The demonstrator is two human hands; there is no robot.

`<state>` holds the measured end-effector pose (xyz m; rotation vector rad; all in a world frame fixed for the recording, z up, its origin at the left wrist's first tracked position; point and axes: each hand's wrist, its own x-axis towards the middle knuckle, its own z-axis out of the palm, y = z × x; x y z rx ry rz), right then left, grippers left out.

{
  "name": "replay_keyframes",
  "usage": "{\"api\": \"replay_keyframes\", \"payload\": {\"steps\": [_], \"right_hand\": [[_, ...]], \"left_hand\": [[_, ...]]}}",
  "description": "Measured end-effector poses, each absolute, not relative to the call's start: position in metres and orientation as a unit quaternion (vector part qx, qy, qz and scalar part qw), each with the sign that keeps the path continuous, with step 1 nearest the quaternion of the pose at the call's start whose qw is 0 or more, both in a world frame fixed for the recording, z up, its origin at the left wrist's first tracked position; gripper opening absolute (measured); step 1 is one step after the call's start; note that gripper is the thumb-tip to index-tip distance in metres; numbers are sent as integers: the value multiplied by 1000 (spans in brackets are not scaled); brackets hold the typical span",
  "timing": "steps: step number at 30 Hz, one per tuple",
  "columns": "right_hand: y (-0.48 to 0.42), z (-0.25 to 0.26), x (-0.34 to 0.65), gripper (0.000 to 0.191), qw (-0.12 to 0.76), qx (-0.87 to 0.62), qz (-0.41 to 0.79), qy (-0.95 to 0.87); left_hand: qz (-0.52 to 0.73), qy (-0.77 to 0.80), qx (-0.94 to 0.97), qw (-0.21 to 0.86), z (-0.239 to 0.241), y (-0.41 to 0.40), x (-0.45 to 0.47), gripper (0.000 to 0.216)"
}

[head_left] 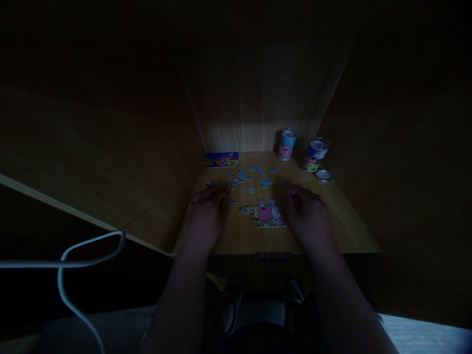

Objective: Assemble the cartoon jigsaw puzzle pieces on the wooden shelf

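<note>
A partly joined cartoon jigsaw (266,213) lies on the small wooden table (239,236) between my hands. My left hand (207,212) rests palm down to its left, fingers reaching toward loose blue pieces (241,179); its fingertips seem to touch a piece near the table's left edge. My right hand (307,212) lies to the right of the jigsaw with fingers curled down onto the table. The light is dim, so what either hand holds is unclear.
Two cartoon-printed tins (287,144) (315,155) stand at the back right, a round lid (324,175) beside them. A printed picture card (221,160) leans at the back left. Wooden walls enclose the table. A white cable (70,260) loops at lower left.
</note>
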<state>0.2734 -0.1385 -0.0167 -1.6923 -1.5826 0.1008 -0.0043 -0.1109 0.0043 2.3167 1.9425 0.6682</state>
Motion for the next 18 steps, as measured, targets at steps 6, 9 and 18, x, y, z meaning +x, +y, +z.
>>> {"api": "replay_keyframes", "payload": {"steps": [6, 9, 18], "right_hand": [[-139, -17, 273, 32, 404, -665, 43, -627], [-139, -17, 273, 32, 406, -665, 46, -626], [-140, -13, 272, 33, 402, -669, 53, -623]], "left_hand": [[250, 621, 743, 27, 0, -107, -8, 20], [261, 618, 741, 31, -3, -104, -10, 23], [369, 560, 730, 134, -1, -106, -9, 18]]}}
